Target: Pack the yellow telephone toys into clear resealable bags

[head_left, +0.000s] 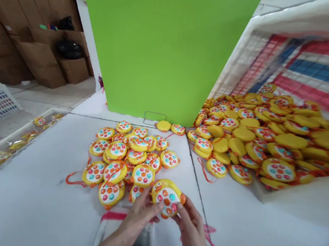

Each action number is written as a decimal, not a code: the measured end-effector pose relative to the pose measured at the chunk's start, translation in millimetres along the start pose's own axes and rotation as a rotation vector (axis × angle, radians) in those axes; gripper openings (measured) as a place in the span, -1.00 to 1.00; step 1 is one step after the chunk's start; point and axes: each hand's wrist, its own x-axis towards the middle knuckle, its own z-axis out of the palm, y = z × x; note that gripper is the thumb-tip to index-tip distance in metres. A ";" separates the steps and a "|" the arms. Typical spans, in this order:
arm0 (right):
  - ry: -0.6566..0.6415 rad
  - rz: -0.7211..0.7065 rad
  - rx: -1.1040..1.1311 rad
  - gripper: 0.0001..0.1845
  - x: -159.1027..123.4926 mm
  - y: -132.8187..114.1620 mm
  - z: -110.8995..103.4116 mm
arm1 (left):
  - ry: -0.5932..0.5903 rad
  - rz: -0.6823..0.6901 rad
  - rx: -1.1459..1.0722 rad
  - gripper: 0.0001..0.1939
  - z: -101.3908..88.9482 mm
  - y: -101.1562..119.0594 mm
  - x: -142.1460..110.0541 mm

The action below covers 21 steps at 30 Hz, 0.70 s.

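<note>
Our left hand (139, 214) and right hand (192, 227) both grasp one yellow toy (167, 196) at the near right edge of the toy pile (116, 149).

No readable text, labels, brands, numbers or signs anywhere in view.

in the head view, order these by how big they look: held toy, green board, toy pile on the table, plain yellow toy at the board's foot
1. green board
2. toy pile
3. held toy
4. plain yellow toy

The held toy is nearer the camera, so their real sizes may match.
</note>
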 end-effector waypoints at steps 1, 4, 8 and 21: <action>-0.038 -0.020 -0.032 -0.60 -2.1 -1.2 2.2 | -0.018 0.019 0.005 -0.41 0.7 1.3 -1.4; -0.091 -0.049 -0.130 -0.62 -6.4 -4.4 5.6 | -0.041 0.068 -0.012 -0.38 -0.5 5.7 -3.8; -0.061 0.015 -0.190 -0.57 -4.9 -1.3 1.9 | -0.062 0.063 0.102 -0.38 -10.2 16.3 -5.4; -0.116 0.092 -0.109 -0.61 -3.4 16.4 9.8 | -0.087 0.177 0.321 -0.29 -15.3 21.6 -12.7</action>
